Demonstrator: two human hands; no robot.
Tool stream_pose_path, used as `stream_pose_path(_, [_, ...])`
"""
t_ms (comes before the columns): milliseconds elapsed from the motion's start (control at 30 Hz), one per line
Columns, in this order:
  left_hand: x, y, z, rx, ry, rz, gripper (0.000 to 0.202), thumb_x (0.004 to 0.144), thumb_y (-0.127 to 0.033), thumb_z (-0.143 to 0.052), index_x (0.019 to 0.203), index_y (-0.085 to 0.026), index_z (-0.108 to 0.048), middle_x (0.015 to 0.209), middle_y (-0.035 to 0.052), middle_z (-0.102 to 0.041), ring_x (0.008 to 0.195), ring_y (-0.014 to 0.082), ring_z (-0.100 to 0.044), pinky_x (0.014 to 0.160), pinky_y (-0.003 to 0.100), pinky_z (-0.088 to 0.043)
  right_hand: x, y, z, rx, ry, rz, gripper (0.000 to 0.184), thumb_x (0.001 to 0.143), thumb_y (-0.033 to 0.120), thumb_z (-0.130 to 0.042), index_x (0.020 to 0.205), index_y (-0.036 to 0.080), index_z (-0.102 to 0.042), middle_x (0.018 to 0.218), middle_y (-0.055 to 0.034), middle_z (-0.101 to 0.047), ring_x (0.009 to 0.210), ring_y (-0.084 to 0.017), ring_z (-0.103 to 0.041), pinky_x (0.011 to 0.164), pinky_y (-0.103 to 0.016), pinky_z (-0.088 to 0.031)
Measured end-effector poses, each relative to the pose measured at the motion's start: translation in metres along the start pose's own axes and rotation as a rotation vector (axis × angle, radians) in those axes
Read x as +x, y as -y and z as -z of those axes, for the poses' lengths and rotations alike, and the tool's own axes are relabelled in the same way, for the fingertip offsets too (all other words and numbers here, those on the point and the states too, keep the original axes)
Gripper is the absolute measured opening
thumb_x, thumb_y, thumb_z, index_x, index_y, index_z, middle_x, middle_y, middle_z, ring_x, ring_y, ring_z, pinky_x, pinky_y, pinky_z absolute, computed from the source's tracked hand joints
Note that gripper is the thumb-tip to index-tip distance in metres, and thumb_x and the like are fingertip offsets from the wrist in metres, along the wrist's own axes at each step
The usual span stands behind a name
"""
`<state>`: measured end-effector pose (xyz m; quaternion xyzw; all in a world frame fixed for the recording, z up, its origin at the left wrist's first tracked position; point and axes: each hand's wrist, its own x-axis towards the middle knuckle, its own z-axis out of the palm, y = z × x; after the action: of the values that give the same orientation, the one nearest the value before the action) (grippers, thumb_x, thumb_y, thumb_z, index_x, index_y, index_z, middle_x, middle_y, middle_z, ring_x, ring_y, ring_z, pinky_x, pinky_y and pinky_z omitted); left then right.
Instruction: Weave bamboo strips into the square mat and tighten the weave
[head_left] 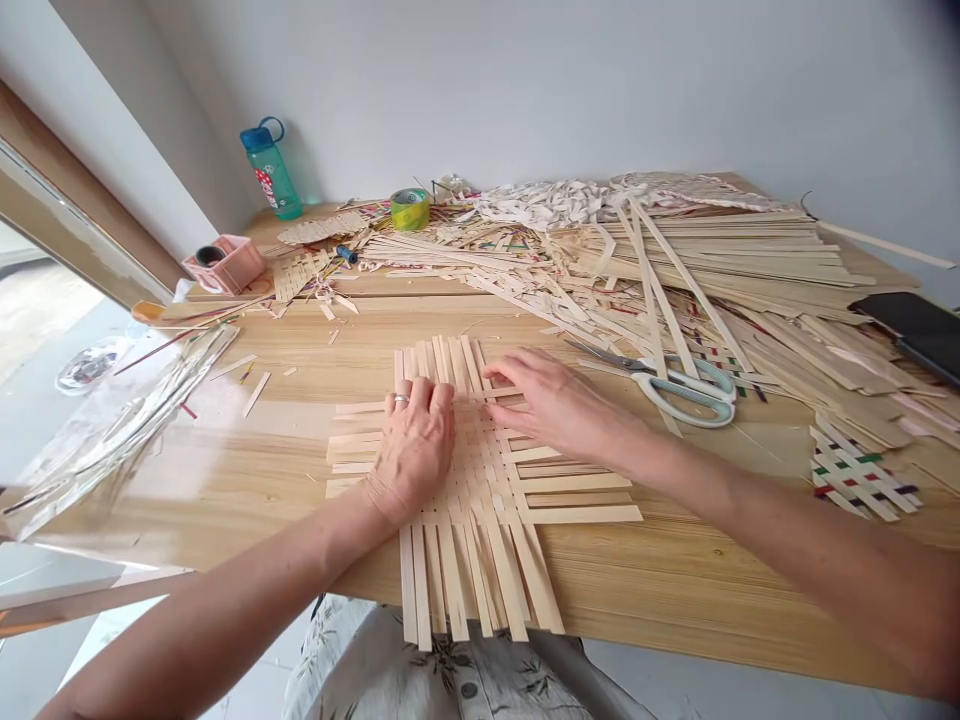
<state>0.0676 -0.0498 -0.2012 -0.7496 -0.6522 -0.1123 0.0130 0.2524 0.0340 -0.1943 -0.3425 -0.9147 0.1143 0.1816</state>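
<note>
A partly woven mat of pale wood strips [480, 465] lies flat on the table in front of me, its loose strip ends spreading out on all sides. On its left upper part, my left hand [416, 440] presses down with fingers bent and close together, a ring on one of them. The fingertips are hidden beneath the knuckles. My right hand [551, 400] is at the mat's upper right, thumb and fingers apart, fingertips at the edge of the weave. A strip end shows between them. Just right of that hand lie scissors [686, 390] with pale handles.
Long flat strips [750, 255] and scraps are heaped along the back and right. A small colourful woven piece [862, 470] lies at right, near a black phone-like object [911, 335]. Behind are a tape roll [409, 210], a teal bottle [272, 175] and a pink basket [229, 265].
</note>
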Motion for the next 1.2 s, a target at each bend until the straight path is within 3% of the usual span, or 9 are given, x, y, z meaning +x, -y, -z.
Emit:
stream_pose_path(133, [-0.001,0.001,-0.004,-0.115,-0.029,-0.110,0.034,0.094,-0.004,-0.038,0.121,-0.018,-0.053,0.118,0.0115,-0.056,0.105,0.0267,-0.047,0.092,0.044,-0.043,-0.008,-0.010,0.003,-0.059,0.023,-0.008,0.015,0.089,0.030,-0.064,0.096,0.019,-0.058,0.099,-0.0082,-0.061,0.098,-0.026,-0.058,0.083,-0.037,-0.047])
stream_pose_path(200, [0.000,0.002,-0.003,-0.167,-0.024,-0.140,0.030,0.097,-0.008,-0.038,0.121,-0.017,-0.054,0.121,0.0116,-0.055,0.110,0.0264,-0.046,0.097,0.044,-0.043,-0.008,-0.010,0.003,-0.013,0.017,-0.042,0.011,0.088,0.027,-0.063,0.090,0.020,-0.056,0.095,-0.0065,-0.060,0.093,-0.023,-0.058,0.080,-0.035,-0.046])
stream_pose_path(267, [0.002,0.002,-0.003,-0.174,-0.010,-0.139,0.024,0.099,-0.020,-0.044,0.122,-0.017,-0.053,0.123,0.0123,-0.054,0.113,0.0279,-0.045,0.099,0.046,-0.042,-0.006,-0.008,0.003,0.026,0.012,-0.062,0.010,0.089,0.025,-0.061,0.084,0.020,-0.053,0.091,-0.0056,-0.059,0.089,-0.022,-0.057,0.078,-0.033,-0.046])
stream_pose_path(367, [0.002,0.001,-0.002,-0.166,0.003,-0.125,0.031,0.098,-0.031,-0.053,0.126,-0.018,-0.051,0.127,0.0131,-0.053,0.116,0.0299,-0.045,0.098,0.048,-0.042,-0.004,-0.009,0.003,0.048,0.017,-0.059,0.013,0.089,0.027,-0.060,0.082,0.020,-0.051,0.091,-0.0060,-0.058,0.085,-0.021,-0.056,0.075,-0.032,-0.045])
stream_pose_path(800, [0.004,-0.001,0.000,-0.146,0.059,-0.093,0.024,0.098,-0.030,-0.052,0.120,-0.020,-0.051,0.118,0.0103,-0.056,0.106,0.0280,-0.048,0.091,0.045,-0.042,-0.004,-0.016,0.009,0.187,0.064,-0.179,0.019,0.094,0.022,-0.047,0.077,0.019,-0.055,0.077,-0.0024,-0.061,0.069,-0.016,-0.052,0.065,-0.029,-0.037])
stream_pose_path(1033, [0.004,-0.001,-0.003,-0.170,0.018,-0.084,0.026,0.097,-0.029,-0.054,0.120,-0.019,-0.050,0.120,0.0117,-0.055,0.106,0.0283,-0.046,0.092,0.046,-0.042,-0.002,-0.017,0.016,0.250,0.187,-0.245,0.030,0.095,0.028,-0.048,0.066,0.020,-0.051,0.057,0.0036,-0.046,0.054,-0.012,-0.038,0.054,-0.029,-0.027])
stream_pose_path(1200, [0.004,-0.001,-0.003,-0.137,-0.014,-0.120,0.022,0.097,-0.028,-0.054,0.117,-0.018,-0.051,0.118,0.0120,-0.057,0.104,0.0278,-0.047,0.090,0.044,-0.043,0.003,-0.018,0.020,0.080,0.190,-0.151,0.025,0.096,0.024,-0.048,0.073,0.020,-0.056,0.067,0.0007,-0.059,0.064,-0.015,-0.051,0.064,-0.030,-0.032])
